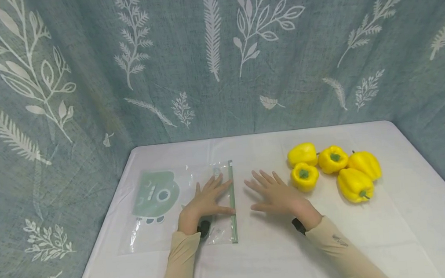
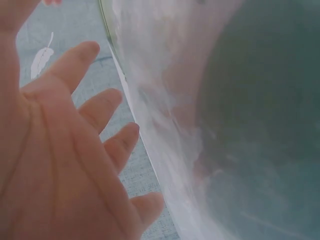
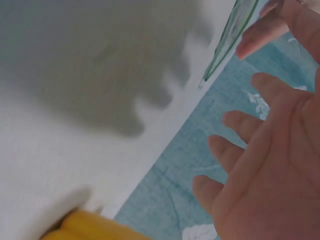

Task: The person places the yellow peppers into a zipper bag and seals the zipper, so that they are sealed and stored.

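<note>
A clear zip bag (image 1: pixel 194 177) with a green cartoon print lies flat on the left of the table, its green-edged opening (image 1: pixel 234 226) toward the middle. Over the bag's right part, my left hand (image 1: pixel 208 200) hovers with fingers spread and holds nothing. My right hand (image 1: pixel 276 194) is raised above the white cloth between the bag and the peppers, fingers spread, palm down; its shadow falls on the cloth in the right wrist view. Several yellow bell peppers (image 1: pixel 304 177) sit in a cluster to the right of that hand.
A white cloth (image 1: pixel 272 258) covers the table. Blue-green curtains (image 1: pixel 187 49) with white leaf patterns stand behind it and along both sides. Two of the peppers (image 1: pixel 355 184) rest farther right, close against each other.
</note>
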`<state>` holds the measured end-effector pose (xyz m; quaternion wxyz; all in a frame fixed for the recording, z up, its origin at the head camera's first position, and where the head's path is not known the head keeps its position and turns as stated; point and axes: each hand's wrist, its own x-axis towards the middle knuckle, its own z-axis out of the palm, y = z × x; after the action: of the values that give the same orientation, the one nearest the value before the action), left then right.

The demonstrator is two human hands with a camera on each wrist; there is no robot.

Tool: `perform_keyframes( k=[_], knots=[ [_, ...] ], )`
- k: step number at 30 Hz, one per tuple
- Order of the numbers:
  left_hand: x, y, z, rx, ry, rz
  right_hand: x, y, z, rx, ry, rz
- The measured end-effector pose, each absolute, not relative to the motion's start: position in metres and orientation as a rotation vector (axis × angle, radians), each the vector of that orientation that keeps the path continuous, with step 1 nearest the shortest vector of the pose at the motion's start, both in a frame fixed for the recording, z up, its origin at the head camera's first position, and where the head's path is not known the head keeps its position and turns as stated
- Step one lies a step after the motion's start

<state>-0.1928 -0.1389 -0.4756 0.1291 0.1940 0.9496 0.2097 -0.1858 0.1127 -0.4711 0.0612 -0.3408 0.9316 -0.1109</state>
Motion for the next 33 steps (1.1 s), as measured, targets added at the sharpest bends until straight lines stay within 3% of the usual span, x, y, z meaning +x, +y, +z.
perform_keyframes(
  k=[19,33],
  knots=[
    [-0.190,-0.143,-0.473,0.567,2.722,0.649,-0.181,0.074,-0.472,-0.940,2.732,-0.187],
    [-0.191,-0.140,-0.481,0.554,2.724,0.608,-0.183,0.070,-0.480,-1.046,2.663,-0.161]
  ],
)
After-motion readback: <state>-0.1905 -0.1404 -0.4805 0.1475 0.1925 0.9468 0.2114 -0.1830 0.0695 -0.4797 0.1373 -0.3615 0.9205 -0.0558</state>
